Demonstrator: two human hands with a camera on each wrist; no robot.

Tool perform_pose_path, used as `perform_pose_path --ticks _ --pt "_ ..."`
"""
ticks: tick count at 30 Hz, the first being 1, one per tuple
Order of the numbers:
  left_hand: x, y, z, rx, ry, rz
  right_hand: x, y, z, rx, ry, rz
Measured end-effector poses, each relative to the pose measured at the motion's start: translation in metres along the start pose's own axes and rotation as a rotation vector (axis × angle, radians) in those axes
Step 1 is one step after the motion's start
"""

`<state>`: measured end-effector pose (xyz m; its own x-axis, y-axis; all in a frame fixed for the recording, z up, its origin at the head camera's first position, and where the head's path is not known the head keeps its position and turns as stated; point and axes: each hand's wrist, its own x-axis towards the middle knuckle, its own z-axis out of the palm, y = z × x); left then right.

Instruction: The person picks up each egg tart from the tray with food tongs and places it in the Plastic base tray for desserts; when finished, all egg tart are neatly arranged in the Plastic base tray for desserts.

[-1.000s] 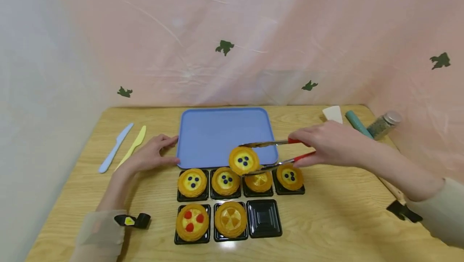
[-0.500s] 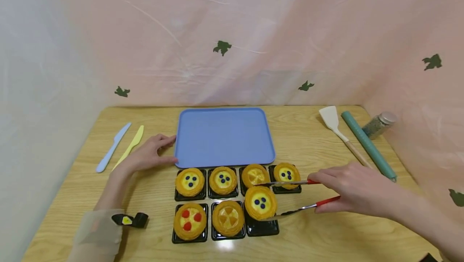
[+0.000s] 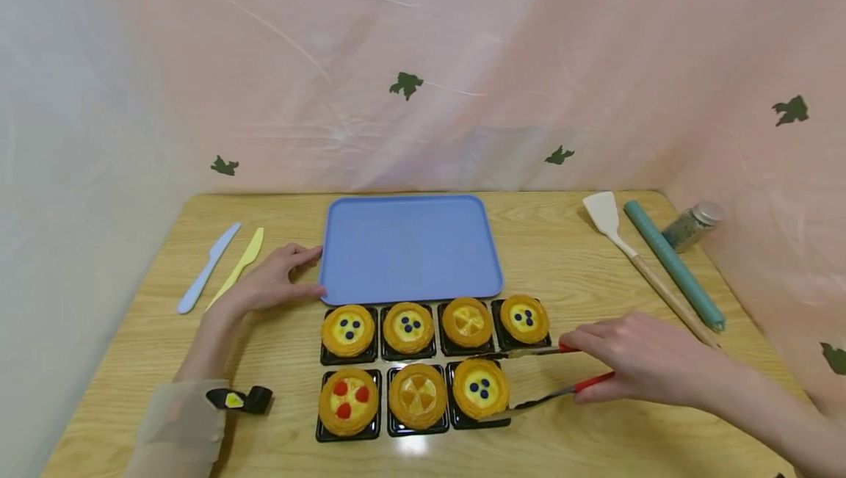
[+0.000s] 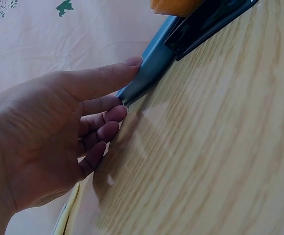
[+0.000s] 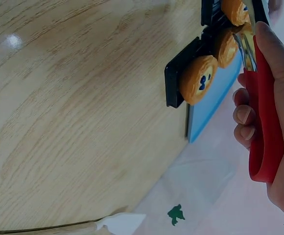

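The right hand (image 3: pixel 637 366) grips red-handled tongs (image 3: pixel 548 374) whose tips sit either side of a blueberry tart (image 3: pixel 480 388), which rests in the front row's 3rd black cup (image 3: pixel 492 419). The right wrist view shows fingers curled round the red handles (image 5: pixel 264 132). The left hand (image 3: pixel 267 283) lies relaxed; only its wrist view shows the fingertips (image 4: pixel 132 62) touching the blue tray (image 3: pixel 408 247) edge.

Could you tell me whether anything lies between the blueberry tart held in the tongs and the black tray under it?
Nothing visible does. The blueberry tart already sits in the black tray, with the tongs in the right hand around it.
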<state>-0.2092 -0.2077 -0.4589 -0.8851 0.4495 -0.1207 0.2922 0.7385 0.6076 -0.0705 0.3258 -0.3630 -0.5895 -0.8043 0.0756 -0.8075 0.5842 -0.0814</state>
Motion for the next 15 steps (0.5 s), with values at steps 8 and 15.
perform_pose_path --ticks 8,15 --pt "-0.0003 -0.0006 0.0006 -0.019 0.005 0.005 0.0021 -0.0008 0.002 -0.003 -0.044 0.038" --pt "0.0 0.0002 0.0004 -0.021 0.006 0.01 0.0037 -0.0002 0.0039 0.005 -0.056 0.042"
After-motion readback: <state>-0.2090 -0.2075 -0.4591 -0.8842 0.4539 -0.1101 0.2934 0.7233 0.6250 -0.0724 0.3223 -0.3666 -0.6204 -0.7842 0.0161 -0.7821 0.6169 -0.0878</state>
